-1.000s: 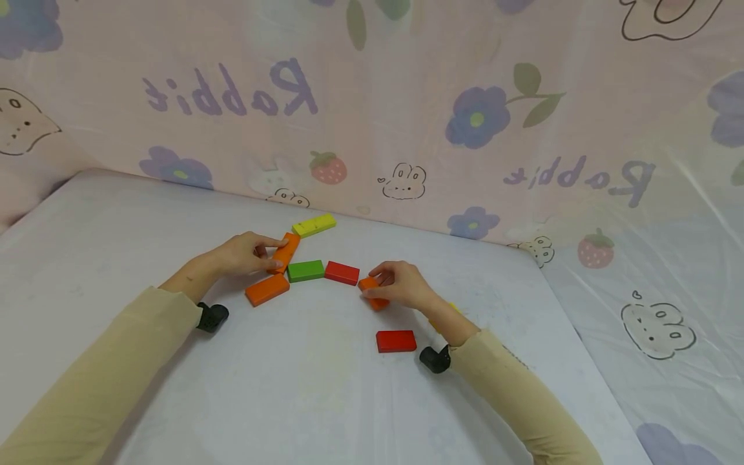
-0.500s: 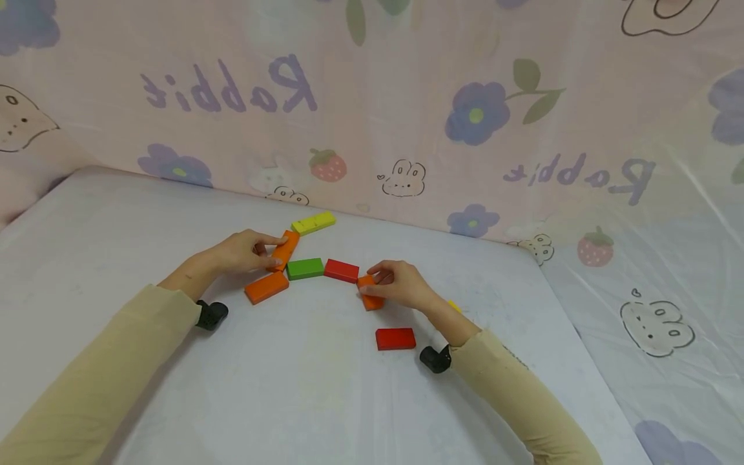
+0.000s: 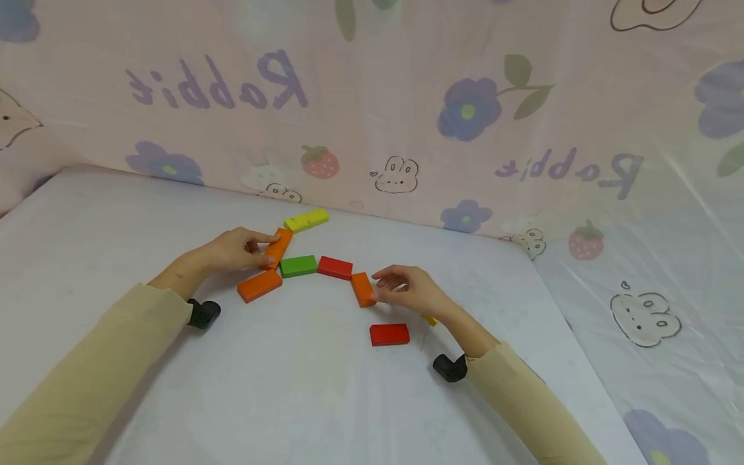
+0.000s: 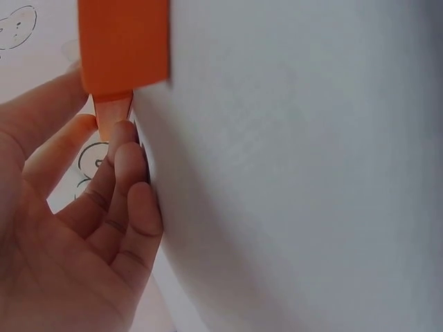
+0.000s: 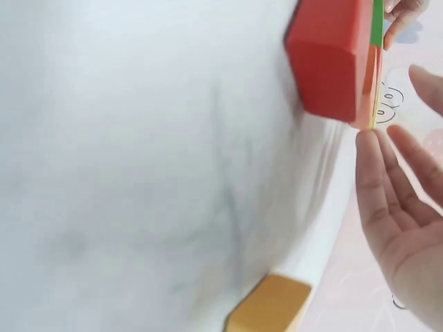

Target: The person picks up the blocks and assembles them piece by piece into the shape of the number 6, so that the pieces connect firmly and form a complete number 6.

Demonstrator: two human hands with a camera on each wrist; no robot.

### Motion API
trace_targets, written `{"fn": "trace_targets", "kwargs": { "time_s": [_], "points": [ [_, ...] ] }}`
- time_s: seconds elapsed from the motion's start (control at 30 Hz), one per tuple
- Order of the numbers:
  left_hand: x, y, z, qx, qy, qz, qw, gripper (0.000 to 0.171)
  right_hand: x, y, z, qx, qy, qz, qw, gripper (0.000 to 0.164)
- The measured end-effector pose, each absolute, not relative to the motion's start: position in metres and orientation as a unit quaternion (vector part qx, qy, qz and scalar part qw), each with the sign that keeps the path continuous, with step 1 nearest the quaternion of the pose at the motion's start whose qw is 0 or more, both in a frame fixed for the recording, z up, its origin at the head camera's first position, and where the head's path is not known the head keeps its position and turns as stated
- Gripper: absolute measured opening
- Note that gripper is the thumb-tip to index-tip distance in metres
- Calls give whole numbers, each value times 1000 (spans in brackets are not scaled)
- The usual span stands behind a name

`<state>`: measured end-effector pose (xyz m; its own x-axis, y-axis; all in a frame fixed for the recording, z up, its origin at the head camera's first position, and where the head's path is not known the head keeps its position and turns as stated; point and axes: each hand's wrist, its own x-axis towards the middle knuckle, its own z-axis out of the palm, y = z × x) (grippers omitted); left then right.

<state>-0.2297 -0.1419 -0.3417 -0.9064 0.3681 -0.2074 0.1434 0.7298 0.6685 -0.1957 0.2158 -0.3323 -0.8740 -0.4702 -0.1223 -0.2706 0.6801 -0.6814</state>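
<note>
My left hand (image 3: 235, 248) holds an orange block (image 3: 280, 245) between thumb and forefinger, one at each end. Just in front of it lies a second orange block (image 3: 259, 285), large in the left wrist view. A green block (image 3: 299, 266), a red block (image 3: 335, 267) and a third orange block (image 3: 363, 289) run rightward end to end in a curve. Beside that last one is my right hand (image 3: 413, 290), fingers loosely bent and holding nothing, its fingertips right at the block's near end. A yellow block (image 3: 307, 220) touches the far end of the left-hand block.
Another red block (image 3: 389, 334) lies in front of my right hand. A yellow block (image 5: 270, 304) shows partly in the right wrist view, mostly hidden by the forearm in the head view. A printed rabbit-and-flower curtain (image 3: 360, 116) hangs behind the white table (image 3: 261, 387).
My right hand turned the orange block so its far end meets the red one, then let go and drew back to the right. My left hand stays on its block.
</note>
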Motion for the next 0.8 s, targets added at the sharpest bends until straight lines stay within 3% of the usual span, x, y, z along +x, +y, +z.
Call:
{"fn": "trace_targets", "kwargs": {
  "time_s": [0.8],
  "points": [
    [-233,-142,-343,129,915,339,174,61,-175,248,-341,-254,871,-362,212,38]
  ]
}}
